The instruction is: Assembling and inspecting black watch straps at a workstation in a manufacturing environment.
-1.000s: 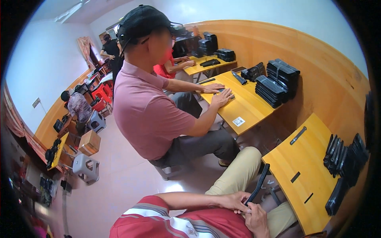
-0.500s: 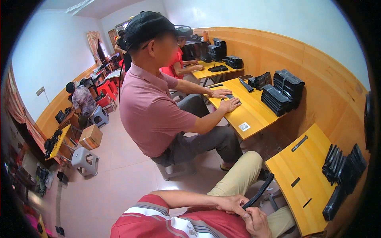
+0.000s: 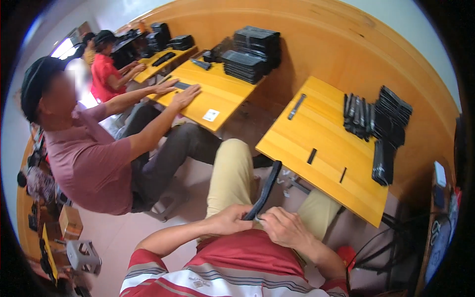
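Observation:
Over my lap, my left hand [image 3: 231, 219] is closed around the lower part of a long black strap [image 3: 269, 184]. The strap's free end rises toward the table and bends slightly. My right hand [image 3: 286, 225] is closed at the strap's lower end, fingers pinched against it beside the left hand; the exact grip is partly hidden. On the yellow table [image 3: 282, 136] before me lie a dark strip [image 3: 297, 106] and two short black pieces [image 3: 311, 156]. A row of black wrapped bundles [image 3: 357, 116] sits at its right side.
A co-worker in a pink shirt [image 3: 89, 163] sits to my left, hands on another yellow table [image 3: 230, 101] with stacked black packs [image 3: 252, 52]. Farther back, a person in red [image 3: 106, 74] works. A grey stool [image 3: 84, 256] stands lower left, cables [image 3: 368, 245] lower right.
My view has swung to the right, bringing my table nearer the middle. Both hands still hold the strap's lower end; its free end now points more upright.

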`<state>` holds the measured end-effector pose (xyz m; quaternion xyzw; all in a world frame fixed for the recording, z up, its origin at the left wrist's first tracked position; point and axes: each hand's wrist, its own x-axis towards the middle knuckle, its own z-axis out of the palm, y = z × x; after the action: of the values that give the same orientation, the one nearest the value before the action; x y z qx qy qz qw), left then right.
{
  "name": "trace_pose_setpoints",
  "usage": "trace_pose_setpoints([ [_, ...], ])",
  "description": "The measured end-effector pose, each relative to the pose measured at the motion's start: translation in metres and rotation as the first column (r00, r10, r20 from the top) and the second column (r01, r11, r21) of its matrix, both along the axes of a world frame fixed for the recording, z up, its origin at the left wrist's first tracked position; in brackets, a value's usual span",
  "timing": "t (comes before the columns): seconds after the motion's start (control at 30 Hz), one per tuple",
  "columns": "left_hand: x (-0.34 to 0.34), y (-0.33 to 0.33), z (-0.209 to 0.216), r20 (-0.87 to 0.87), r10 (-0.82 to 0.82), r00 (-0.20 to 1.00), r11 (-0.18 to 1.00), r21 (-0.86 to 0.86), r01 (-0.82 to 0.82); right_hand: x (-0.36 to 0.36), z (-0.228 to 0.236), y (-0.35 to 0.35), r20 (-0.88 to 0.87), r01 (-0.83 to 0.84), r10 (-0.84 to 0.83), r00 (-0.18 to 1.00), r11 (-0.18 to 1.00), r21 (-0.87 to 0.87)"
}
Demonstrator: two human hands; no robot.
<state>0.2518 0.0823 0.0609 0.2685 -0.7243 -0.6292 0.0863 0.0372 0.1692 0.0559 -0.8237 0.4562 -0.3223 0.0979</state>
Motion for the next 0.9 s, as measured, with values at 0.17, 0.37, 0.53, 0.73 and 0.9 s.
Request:
trace_pose_setpoints([
  [0.17,-0.015,-0.001,-0.002,0.038,-0.015,0.999,0.976,-0.216,0.023,0.006,-0.021,0.001,0.115,0.085,-0.067,0.991,0.983,-0.162],
  [0.37,-0.022,-0.013,0.003,0.126,-0.071,0.990,0.951,-0.292,0.105,-0.016,0.001,-0.010,-0.230,0.048,-0.106,0.967,0.969,-0.243],
  [0.53,-0.003,-0.039,0.034,0.387,-0.067,0.920,0.925,-0.321,0.203,-0.082,0.054,-0.030,-0.388,0.107,-0.243,0.889,0.935,-0.339],
  [0.73,0.045,-0.078,0.012,0.271,0.044,0.962,0.929,-0.364,0.060,-0.175,0.107,-0.062,-0.219,0.440,-0.570,0.792,0.781,-0.444],
  [0.9,0.058,-0.078,-0.018,0.179,0.354,0.918,0.935,-0.091,-0.342,-0.222,0.115,-0.098,0.055,0.731,-0.765,0.642,0.588,-0.346],
])
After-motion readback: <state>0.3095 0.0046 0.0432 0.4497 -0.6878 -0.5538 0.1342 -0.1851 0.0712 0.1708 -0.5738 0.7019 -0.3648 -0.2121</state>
